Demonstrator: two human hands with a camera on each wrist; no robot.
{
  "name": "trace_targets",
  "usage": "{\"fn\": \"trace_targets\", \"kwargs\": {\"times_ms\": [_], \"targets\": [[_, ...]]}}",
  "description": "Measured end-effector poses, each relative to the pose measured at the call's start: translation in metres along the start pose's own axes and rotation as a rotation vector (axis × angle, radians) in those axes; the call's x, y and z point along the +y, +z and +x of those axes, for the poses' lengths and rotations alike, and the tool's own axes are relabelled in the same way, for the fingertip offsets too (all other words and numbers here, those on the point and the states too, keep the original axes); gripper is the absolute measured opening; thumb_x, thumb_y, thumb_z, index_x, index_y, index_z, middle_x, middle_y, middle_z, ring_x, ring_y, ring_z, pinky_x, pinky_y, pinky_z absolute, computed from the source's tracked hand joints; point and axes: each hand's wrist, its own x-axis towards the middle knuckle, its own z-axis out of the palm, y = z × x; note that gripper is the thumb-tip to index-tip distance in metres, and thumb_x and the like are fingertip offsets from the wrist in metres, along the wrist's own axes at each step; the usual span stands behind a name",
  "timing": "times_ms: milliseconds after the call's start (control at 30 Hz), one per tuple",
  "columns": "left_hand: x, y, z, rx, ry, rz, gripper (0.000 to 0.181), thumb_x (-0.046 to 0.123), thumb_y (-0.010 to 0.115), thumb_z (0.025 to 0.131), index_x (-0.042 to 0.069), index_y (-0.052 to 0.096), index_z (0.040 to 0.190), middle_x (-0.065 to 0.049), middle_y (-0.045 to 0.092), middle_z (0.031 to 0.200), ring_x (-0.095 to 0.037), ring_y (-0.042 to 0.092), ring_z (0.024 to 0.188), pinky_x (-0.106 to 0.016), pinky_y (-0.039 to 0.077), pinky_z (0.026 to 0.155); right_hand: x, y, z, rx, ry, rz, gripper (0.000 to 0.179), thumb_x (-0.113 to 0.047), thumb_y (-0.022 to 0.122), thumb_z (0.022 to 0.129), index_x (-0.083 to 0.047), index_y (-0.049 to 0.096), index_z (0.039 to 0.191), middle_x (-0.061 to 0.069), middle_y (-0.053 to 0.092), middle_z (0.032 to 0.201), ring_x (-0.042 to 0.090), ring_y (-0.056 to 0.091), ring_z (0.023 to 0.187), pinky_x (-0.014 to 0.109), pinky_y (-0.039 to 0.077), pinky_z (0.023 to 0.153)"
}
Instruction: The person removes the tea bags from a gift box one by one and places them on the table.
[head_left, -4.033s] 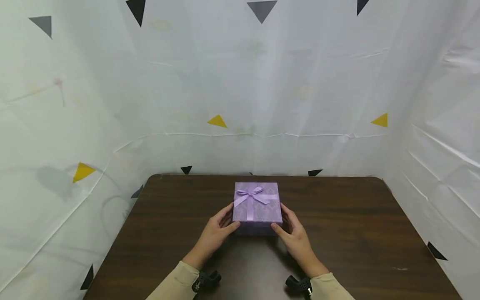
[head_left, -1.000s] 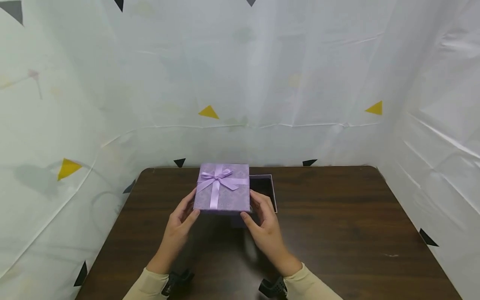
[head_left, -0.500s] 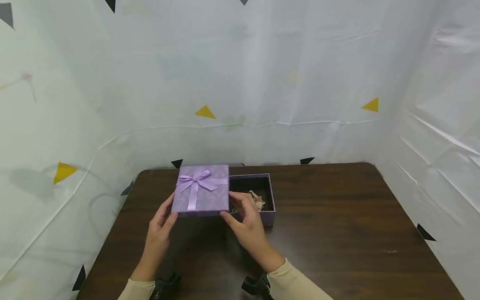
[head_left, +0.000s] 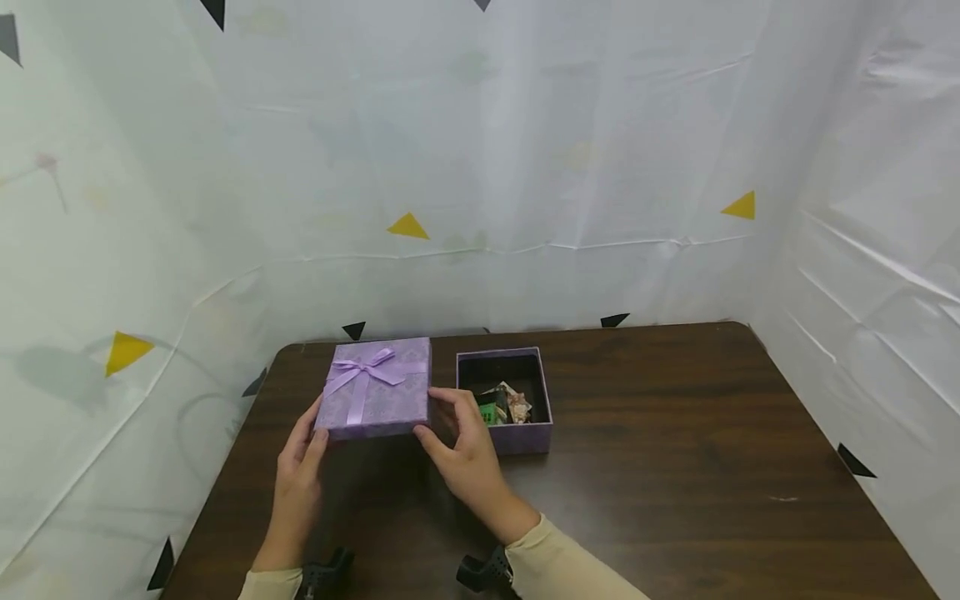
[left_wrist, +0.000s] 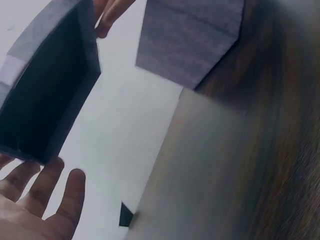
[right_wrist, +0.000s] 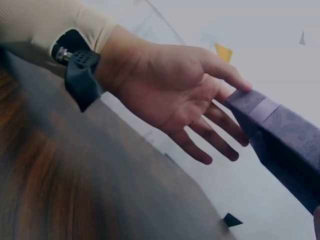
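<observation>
A square purple gift box lid [head_left: 390,398] with a lilac ribbon bow is held off the table between both hands. My left hand [head_left: 297,483] pinches its left edge, thumb in front and fingers behind. At the right edge my right hand [head_left: 474,467] grips it the same way. The lid's dark hollow underside [left_wrist: 55,85] shows in the left wrist view. To the right stands the purple box base [head_left: 520,439], its top uncovered and its inside black. In it lie a green piece [head_left: 488,414] and a crumpled tan-and-white piece [head_left: 517,405], kinds unclear.
The dark brown wooden table [head_left: 675,467] extends on both sides of the box. A white sheet [head_left: 600,150] with printed triangles hangs behind and at the sides. Black camera mounts [head_left: 483,571] sit on both wrists.
The lid was on the box four seconds ago. Both hands have since lifted it off and carried it left, uncovering the base and the pieces inside.
</observation>
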Motion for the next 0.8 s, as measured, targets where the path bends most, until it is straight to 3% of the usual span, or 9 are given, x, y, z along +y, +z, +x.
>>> {"fn": "trace_targets", "kwargs": {"times_ms": [200, 500, 667, 800], "targets": [[-0.009, -0.012, 0.003, 0.001, -0.015, -0.051, 0.053, 0.025, 0.04, 0.12, 0.012, 0.036, 0.171, -0.012, 0.037, 0.175, -0.008, 0.05, 0.153, -0.019, 0.046, 0.118, 0.005, 0.01, -0.005, -0.068, 0.031, 0.063, 0.058, -0.01, 0.08, 0.1, -0.009, 0.054, 0.151, 0.009, 0.05, 0.157, 0.026, 0.052, 0.153, 0.037, 0.043, 0.126], [-0.024, -0.027, 0.008, 0.035, -0.081, -0.132, 0.056, 0.032, 0.04, 0.12, 0.005, 0.037, 0.169, -0.012, 0.042, 0.169, -0.009, 0.054, 0.147, -0.023, 0.052, 0.114, 0.025, 0.02, -0.018, -0.233, 0.03, 0.126, 0.07, -0.012, 0.078, 0.102, -0.012, 0.043, 0.164, 0.011, 0.034, 0.174, 0.031, 0.04, 0.161, 0.044, 0.048, 0.122], [-0.032, -0.032, 0.007, 0.039, -0.161, -0.133, 0.059, 0.036, 0.041, 0.12, 0.004, 0.035, 0.169, -0.007, 0.046, 0.164, -0.006, 0.056, 0.143, -0.021, 0.055, 0.108, 0.044, 0.025, -0.026, -0.327, 0.056, 0.153, 0.083, -0.008, 0.077, 0.102, -0.012, 0.031, 0.171, 0.012, 0.023, 0.178, 0.034, 0.029, 0.167, 0.049, 0.042, 0.126], [-0.036, -0.035, 0.009, 0.024, -0.214, -0.135, 0.06, 0.037, 0.041, 0.12, 0.001, 0.033, 0.167, -0.003, 0.045, 0.158, -0.007, 0.059, 0.137, -0.029, 0.06, 0.104, 0.057, 0.029, -0.029, -0.374, 0.065, 0.145, 0.097, -0.006, 0.079, 0.1, -0.012, 0.019, 0.175, 0.012, 0.015, 0.18, 0.034, 0.022, 0.169, 0.051, 0.038, 0.128]]}}
